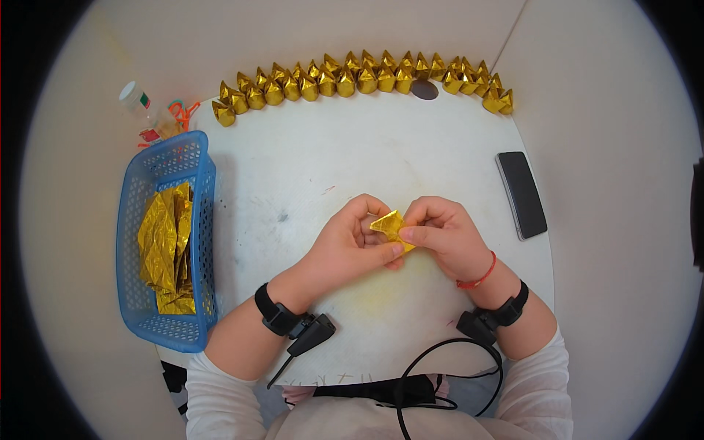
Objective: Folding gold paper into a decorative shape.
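Observation:
Above the middle of the white table, my left hand (356, 238) and my right hand (444, 231) both grip one small folded gold foil paper (389, 224). The thumb and fingers of my left hand pinch its lower left side. My right thumb presses on its right edge, with the fingers curled behind. A pointed corner of the foil sticks out to the upper left; its lower part is partly hidden by my fingers. Along the far edge stand folded gold foil pieces (345, 81), several of them, with pointed tips, set in rows.
At the left stands a blue plastic basket (207, 242) with crumpled gold foil sheets (165, 238) inside. Behind it are a clear bottle with a white cap (136, 99) and orange-handled scissors (180, 114). A black phone (522, 194) lies at the right. Black cables (402, 381) hang near the front edge.

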`<state>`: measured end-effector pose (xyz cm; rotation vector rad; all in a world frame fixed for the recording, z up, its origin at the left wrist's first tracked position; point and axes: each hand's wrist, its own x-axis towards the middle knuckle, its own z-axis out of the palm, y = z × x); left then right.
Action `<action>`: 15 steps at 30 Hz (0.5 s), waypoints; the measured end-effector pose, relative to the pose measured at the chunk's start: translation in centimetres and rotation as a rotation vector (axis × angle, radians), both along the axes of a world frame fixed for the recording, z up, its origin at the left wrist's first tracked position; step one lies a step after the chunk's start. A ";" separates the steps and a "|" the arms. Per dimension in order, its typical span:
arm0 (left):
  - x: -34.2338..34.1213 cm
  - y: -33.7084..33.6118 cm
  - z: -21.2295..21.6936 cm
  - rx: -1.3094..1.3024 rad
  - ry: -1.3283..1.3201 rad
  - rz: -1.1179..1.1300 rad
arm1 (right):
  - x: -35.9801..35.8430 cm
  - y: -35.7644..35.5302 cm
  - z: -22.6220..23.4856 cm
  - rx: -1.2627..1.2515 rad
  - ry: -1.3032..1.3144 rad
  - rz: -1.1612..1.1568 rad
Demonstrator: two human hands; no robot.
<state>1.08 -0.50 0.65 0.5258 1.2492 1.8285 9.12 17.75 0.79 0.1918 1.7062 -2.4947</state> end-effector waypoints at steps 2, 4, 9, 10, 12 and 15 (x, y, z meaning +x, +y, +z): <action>-0.5 0.0 -0.8 0.010 0.034 0.012 | 0.0 0.3 0.0 0.030 -0.028 0.031; -0.9 -0.1 -0.9 0.021 0.067 0.023 | -0.1 0.4 0.1 0.060 -0.057 0.061; -1.3 -0.5 -0.9 -0.088 0.067 0.042 | -0.3 -0.2 -0.5 0.170 0.048 0.007; -1.2 -0.5 -0.9 -0.090 0.068 0.043 | -0.4 -0.3 -0.7 0.169 0.049 0.008; -1.2 -0.3 -0.8 -0.074 0.066 0.148 | -0.5 -0.4 -1.1 0.185 0.168 -0.078; -1.2 -0.2 -0.7 -0.046 0.018 0.170 | -0.5 -0.1 -1.4 0.256 0.239 -0.065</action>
